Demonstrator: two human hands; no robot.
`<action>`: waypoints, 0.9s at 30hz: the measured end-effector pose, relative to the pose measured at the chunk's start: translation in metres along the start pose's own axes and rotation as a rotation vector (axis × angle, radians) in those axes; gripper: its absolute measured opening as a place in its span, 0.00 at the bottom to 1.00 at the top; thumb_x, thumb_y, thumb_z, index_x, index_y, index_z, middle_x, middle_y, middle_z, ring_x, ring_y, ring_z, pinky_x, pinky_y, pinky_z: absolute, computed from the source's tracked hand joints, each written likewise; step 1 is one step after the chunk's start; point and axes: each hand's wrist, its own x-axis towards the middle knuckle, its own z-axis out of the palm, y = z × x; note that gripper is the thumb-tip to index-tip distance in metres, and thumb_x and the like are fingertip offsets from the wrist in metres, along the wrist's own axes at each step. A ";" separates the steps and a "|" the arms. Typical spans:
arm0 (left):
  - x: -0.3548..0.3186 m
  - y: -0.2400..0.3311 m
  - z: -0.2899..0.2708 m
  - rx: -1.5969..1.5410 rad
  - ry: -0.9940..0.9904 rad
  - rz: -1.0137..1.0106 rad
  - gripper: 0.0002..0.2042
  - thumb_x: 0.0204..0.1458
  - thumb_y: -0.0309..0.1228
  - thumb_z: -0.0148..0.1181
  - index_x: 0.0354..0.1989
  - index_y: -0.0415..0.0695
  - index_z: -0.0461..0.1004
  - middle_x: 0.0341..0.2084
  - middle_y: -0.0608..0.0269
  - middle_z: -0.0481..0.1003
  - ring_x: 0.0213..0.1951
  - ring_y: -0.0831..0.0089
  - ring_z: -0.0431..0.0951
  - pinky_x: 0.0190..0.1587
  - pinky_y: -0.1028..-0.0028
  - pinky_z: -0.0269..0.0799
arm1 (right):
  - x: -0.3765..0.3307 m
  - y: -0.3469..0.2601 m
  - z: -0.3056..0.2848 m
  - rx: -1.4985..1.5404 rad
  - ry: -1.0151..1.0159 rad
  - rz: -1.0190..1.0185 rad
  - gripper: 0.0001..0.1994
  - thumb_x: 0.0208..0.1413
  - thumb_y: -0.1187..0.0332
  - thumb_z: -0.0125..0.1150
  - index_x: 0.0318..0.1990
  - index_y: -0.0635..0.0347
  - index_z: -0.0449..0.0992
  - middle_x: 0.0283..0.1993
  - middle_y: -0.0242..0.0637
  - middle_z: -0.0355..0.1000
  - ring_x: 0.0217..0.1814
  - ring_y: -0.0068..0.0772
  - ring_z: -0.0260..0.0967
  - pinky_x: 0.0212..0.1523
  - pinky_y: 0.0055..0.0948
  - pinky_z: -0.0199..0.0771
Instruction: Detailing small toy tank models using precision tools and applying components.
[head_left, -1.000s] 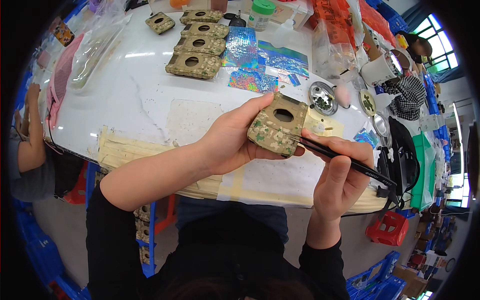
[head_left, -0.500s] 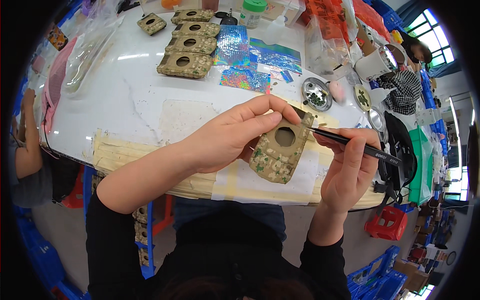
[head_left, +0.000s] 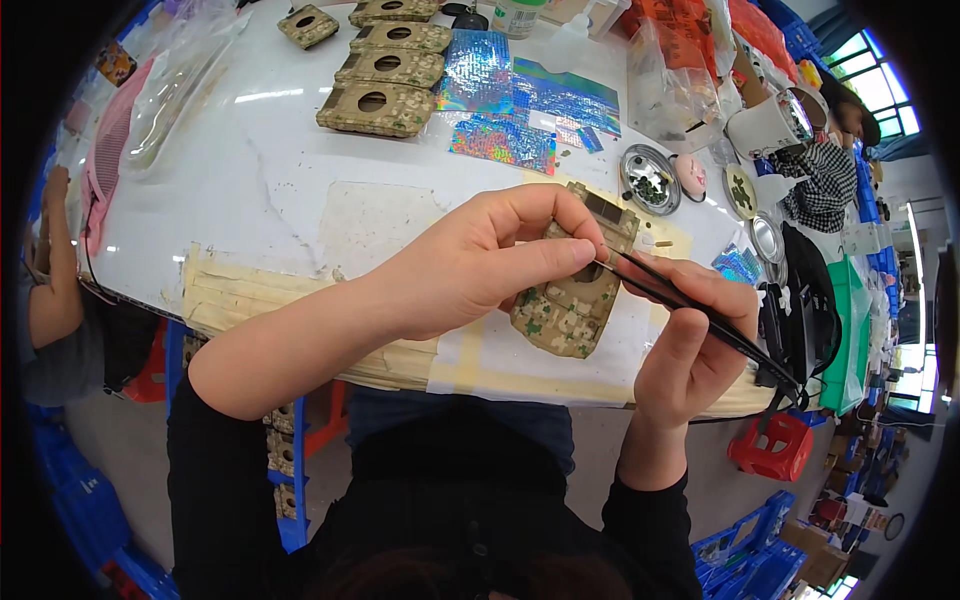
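Observation:
A camouflage-patterned model tank hull [head_left: 562, 322] sits in front of me over a sheet of white paper [head_left: 480, 360]. My left hand [head_left: 520, 250] is above it, thumb and index finger pinched together; whatever is between those fingertips is too small to make out. My right hand [head_left: 695, 335] grips black tweezers [head_left: 715, 325], their points meeting the left fingertips over the hull. Part of the hull's round opening is hidden behind my fingers and the tweezers.
Several similar hulls [head_left: 375, 108] stand in a row at the far left. Shiny holographic sheets [head_left: 565, 100] lie to their right. A round metal dish [head_left: 650, 180] holds small dark green pieces. Further right are a pink object [head_left: 690, 177], a black bag [head_left: 805, 300] and a green tray [head_left: 848, 330].
My left thumb and index finger have left the hull's edge and now pinch at the tweezer tips. The tweezers have moved left over the hull. The whole view has shifted slightly.

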 end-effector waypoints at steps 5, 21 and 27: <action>0.001 -0.002 -0.001 0.028 0.006 0.034 0.06 0.57 0.30 0.51 0.39 0.43 0.69 0.33 0.70 0.72 0.38 0.85 0.70 0.40 0.82 0.65 | 0.000 0.000 0.000 -0.004 -0.026 -0.024 0.11 0.58 0.69 0.52 0.40 0.70 0.63 0.41 0.55 0.70 0.44 0.41 0.72 0.46 0.31 0.73; 0.001 -0.001 0.000 0.056 0.002 0.109 0.06 0.56 0.30 0.52 0.38 0.42 0.69 0.32 0.73 0.70 0.36 0.88 0.67 0.39 0.84 0.63 | 0.000 0.000 0.000 -0.075 -0.025 -0.077 0.13 0.57 0.68 0.55 0.40 0.71 0.64 0.41 0.56 0.71 0.42 0.38 0.73 0.44 0.28 0.71; 0.001 -0.003 0.000 0.067 -0.012 0.168 0.05 0.57 0.31 0.52 0.37 0.43 0.69 0.31 0.74 0.69 0.35 0.89 0.66 0.37 0.85 0.62 | 0.000 0.000 -0.002 -0.077 -0.039 -0.075 0.13 0.57 0.68 0.55 0.40 0.70 0.64 0.41 0.55 0.71 0.42 0.38 0.72 0.44 0.28 0.72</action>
